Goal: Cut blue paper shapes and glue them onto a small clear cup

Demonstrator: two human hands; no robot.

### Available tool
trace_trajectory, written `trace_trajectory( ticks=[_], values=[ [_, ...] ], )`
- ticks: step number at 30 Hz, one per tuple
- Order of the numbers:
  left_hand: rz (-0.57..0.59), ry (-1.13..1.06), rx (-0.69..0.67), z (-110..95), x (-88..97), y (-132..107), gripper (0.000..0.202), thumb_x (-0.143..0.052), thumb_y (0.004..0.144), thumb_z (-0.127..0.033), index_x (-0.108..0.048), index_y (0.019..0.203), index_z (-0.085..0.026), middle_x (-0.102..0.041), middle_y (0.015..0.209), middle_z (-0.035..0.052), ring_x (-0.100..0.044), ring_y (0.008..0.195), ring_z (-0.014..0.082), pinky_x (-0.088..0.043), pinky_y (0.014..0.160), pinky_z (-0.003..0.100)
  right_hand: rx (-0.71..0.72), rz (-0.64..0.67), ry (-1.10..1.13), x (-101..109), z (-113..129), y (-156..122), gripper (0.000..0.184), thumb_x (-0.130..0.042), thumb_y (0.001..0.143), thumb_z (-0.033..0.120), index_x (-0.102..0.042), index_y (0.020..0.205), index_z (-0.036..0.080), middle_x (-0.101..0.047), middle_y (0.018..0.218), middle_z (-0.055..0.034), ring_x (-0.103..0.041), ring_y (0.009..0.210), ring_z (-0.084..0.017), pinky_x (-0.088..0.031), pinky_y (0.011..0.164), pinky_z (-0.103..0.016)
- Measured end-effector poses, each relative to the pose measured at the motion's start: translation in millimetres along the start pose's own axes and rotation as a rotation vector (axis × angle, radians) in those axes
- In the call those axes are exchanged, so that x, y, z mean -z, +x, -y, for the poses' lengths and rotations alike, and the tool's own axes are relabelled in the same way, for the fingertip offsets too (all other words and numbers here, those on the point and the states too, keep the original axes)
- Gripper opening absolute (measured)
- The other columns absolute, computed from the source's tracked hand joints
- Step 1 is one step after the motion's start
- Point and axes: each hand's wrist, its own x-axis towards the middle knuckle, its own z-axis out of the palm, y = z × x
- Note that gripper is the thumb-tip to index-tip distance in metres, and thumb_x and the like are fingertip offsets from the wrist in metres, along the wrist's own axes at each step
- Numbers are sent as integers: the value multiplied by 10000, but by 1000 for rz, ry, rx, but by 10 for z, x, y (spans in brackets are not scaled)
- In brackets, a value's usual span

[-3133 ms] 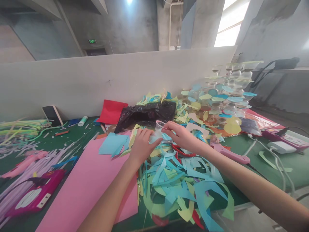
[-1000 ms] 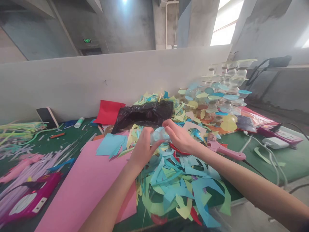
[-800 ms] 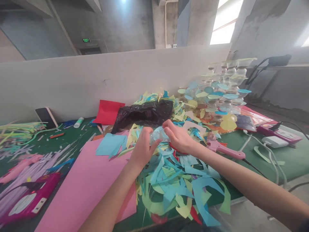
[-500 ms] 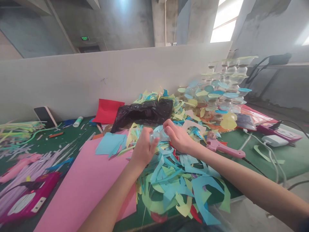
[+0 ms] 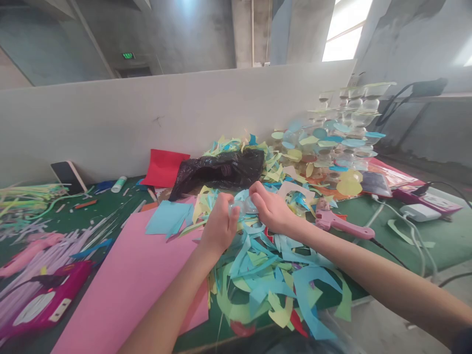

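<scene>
Between my two hands is a small clear plastic piece [image 5: 244, 207] with rounded ends, held level above the paper scraps. My left hand [image 5: 220, 220] is closed round its left end, thumb on the near side. On its right end my right hand [image 5: 270, 204] is closed with bent fingers. My fingers cover both ends, so its full shape is hidden. Under and in front of the hands lies a heap of blue, green and yellow paper scraps [image 5: 265, 290]. Blue paper squares [image 5: 167, 218] rest on a pink sheet [image 5: 136, 275] left of my left hand.
A black plastic bag [image 5: 221, 169] lies behind my hands. Clear cups with paper discs [image 5: 354, 123] stand stacked at the back right. A pink glue gun [image 5: 342, 224] with a cord lies right. Left are a magenta power strip [image 5: 51, 300] and pale sticks [image 5: 77, 246].
Almost nothing differs. Both hands keep their hold on the clear plastic piece, and the camera view has shifted very slightly.
</scene>
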Motion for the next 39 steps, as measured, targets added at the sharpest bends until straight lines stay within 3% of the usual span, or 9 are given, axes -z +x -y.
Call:
trace_trajectory(
  ticks=[13,26,35,39],
  values=[
    [-79,12,-11,-6,-51,-13,442,-171,969,-532,-437,1009,-181,-532,910,78,-556,819,207,-461,721,357,-12,-68,14,-40,64,-17,324,-155,964,412,-416,906,229,-544,678,-4,-495,570,-199,-337,561,-298],
    [-86,-45,82,-30,7,21,373,-178,984,-444,-455,941,-198,-545,845,60,-548,770,204,-440,675,339,-33,122,199,57,39,1,353,-243,960,542,-399,1004,229,-487,644,51,-484,559,-166,-342,584,-289],
    [-78,-39,85,-28,-18,-4,379,-167,986,-438,-458,942,-199,-558,856,64,-556,772,202,-441,677,340,-28,55,137,-7,52,-29,325,-179,971,475,-392,929,233,-463,600,41,-474,572,-188,-336,587,-296],
    [-81,-34,150,-56,-11,-5,380,-184,981,-454,-470,974,-204,-573,884,66,-571,799,211,-440,683,344,-46,50,156,20,78,-22,317,-192,965,469,-402,936,233,-458,588,44,-475,563,-187,-324,564,-288]
  ],
)
